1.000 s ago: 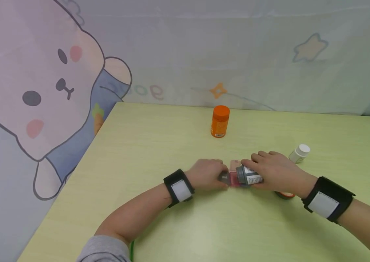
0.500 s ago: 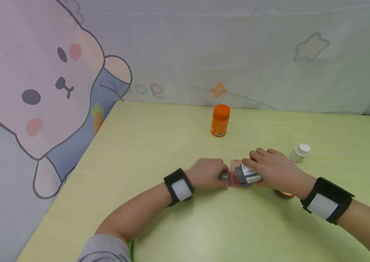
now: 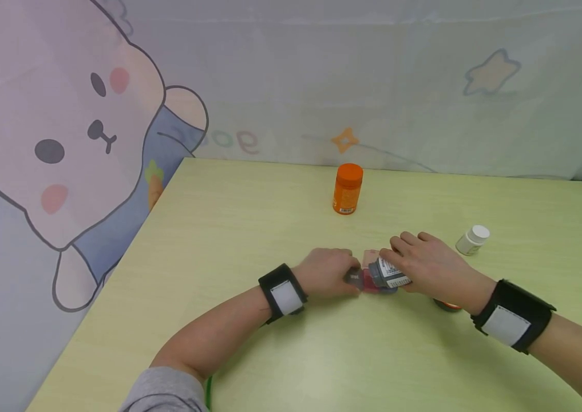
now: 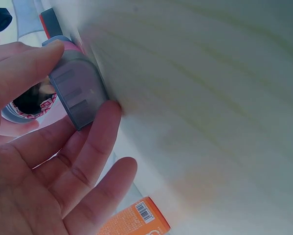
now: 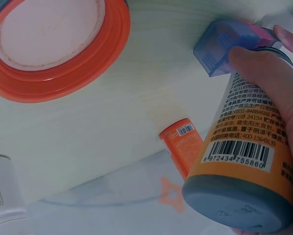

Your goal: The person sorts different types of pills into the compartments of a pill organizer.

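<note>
A small pill box (image 3: pixel 371 281) with grey, pink and blue sections lies on the table. My left hand (image 3: pixel 325 272) pinches its grey end (image 4: pixel 78 88) between thumb and fingers. My right hand (image 3: pixel 427 263) grips a dark grey supplement bottle (image 3: pixel 392 273) with an orange and white barcoded label. The bottle is uncapped and tilted, its neck close over the pill box's middle. Torn seal foil rings its mouth (image 4: pixel 33 102) in the left wrist view. Beneath the right forearm lies a round lid (image 5: pixel 63 78), inside up, with an orange rim and whitish liner.
Standing farther back on the table (image 3: pixel 249 206) is an orange bottle (image 3: pixel 347 189) with an orange cap. A small white bottle (image 3: pixel 472 240) stands just beyond my right hand. A printed cloth (image 3: pixel 291 80) hangs behind the table's far edge.
The supplement bottle has shifted very slightly left over the pill box, still tilted in my right hand. My left hand stays in place on the box.
</note>
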`<action>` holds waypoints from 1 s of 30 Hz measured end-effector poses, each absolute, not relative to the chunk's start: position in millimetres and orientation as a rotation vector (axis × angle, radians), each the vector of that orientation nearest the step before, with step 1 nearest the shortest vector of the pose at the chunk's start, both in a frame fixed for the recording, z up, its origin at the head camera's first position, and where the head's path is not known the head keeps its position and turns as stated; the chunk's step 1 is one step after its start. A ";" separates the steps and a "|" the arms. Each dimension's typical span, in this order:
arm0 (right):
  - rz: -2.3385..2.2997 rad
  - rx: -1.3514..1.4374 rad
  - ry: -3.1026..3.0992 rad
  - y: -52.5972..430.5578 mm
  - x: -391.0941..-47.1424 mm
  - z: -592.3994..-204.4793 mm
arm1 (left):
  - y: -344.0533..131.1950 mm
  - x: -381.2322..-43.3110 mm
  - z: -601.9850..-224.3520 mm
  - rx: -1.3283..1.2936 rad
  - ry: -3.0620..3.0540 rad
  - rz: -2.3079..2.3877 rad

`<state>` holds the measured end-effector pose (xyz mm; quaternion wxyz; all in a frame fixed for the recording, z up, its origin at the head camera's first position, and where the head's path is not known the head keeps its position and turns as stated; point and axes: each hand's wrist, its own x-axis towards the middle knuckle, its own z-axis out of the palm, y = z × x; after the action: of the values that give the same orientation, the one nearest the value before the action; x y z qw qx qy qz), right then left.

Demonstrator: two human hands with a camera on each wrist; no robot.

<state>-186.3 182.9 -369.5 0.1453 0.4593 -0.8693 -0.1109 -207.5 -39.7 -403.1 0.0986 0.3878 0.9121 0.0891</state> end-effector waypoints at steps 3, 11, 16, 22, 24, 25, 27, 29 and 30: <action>-0.298 1.315 -2.522 184.2 -185.1 -369.7 | -39.5 -207.3 -403.1 1.152 2.696 0.260; -0.134 1.222 -2.626 196.3 -181.6 -375.1 | -37.5 -206.4 -403.3 1.155 2.699 0.264; 0.191 0.994 -2.770 210.3 -166.5 -376.9 | -34.1 -204.4 -403.9 1.179 2.694 0.275; 0.868 0.814 -2.893 207.4 -130.0 -378.5 | -33.4 -202.8 -400.7 1.189 2.664 0.286; 1.081 0.819 -2.891 200.0 -119.8 -382.2 | -35.0 -203.0 -399.3 1.182 2.657 0.291; 1.173 0.831 -2.880 195.2 -115.8 -384.6 | -36.1 -203.5 -399.1 1.178 2.658 0.292; 1.313 0.870 -2.845 184.7 -109.9 -389.8 | -39.2 -205.0 -399.3 1.173 2.668 0.290; 1.415 0.929 -2.800 173.7 -106.9 -395.1 | -43.0 -206.5 -400.2 1.169 2.683 0.283; 1.462 0.967 -2.773 168.3 -106.4 -397.8 | -45.3 -207.2 -400.9 1.167 2.689 0.281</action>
<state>-106.4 168.3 -397.8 -0.0693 0.2940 -0.8433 0.4446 -207.2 -45.3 -400.9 0.0980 0.3943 0.9088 0.0951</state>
